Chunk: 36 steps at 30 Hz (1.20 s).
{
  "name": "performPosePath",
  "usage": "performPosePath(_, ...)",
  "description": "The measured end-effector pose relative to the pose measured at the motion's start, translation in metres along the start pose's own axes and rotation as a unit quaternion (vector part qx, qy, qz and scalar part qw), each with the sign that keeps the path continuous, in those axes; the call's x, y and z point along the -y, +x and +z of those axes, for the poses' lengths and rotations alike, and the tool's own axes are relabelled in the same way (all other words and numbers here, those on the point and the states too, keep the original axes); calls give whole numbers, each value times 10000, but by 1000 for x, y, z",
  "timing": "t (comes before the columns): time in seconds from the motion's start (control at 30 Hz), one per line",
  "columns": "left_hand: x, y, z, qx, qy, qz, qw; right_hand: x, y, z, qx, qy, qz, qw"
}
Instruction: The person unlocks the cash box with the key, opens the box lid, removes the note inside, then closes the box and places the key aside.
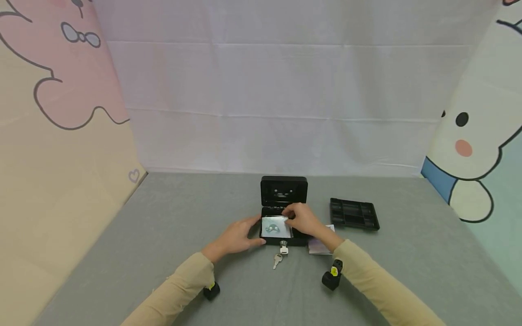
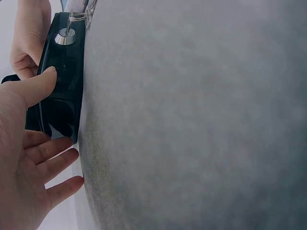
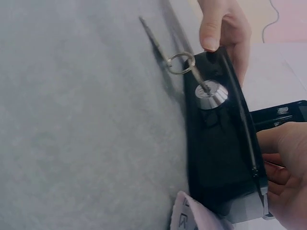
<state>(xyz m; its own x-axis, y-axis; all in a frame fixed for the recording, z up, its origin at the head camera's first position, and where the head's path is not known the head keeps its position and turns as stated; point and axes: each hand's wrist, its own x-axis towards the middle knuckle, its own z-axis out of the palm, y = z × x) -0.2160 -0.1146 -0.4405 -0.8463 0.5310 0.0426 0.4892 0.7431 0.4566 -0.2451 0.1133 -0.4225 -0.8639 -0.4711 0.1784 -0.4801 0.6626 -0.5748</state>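
A small black cash box (image 1: 301, 241) stands on the table with its lid (image 1: 283, 190) raised. Keys on a ring (image 3: 181, 63) hang from the silver lock (image 3: 211, 95) on its front. In the left part of the box lies a pale card (image 1: 275, 227) with a blue-green cartoon animal. My left hand (image 1: 235, 235) steadies the box's left side, thumb at the front corner, fingers extended along the side. Reaching into the box, my right hand (image 1: 302, 219) has curled fingers pinching at the card's right edge; its fingertips are partly hidden behind the rim in the right wrist view.
A black compartment tray (image 1: 354, 213) lies on the grey table to the right of the box. Under my right forearm a light purplish printed paper (image 1: 320, 246) sits close against the box's right side. A white cloth wall (image 1: 269, 108) stands behind the table.
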Motion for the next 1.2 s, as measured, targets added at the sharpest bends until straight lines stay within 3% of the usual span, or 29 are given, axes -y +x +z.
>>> performPosePath(0.27,0,0,0,8,4,15,10000,-5,4,-4,-99,1056,270,9940)
performPosePath(0.53,1,2,1,-32,60,33,10000,-5,5,-3,-55,2004,1173,9727)
performPosePath(0.9,1,3,1,13,13,-28,10000,-4,1,-6,83,2383,1119,9647)
performPosePath(1.2,1,4,0,97,38,-83,9999,0,-1,-21,178,2663,1083,9576)
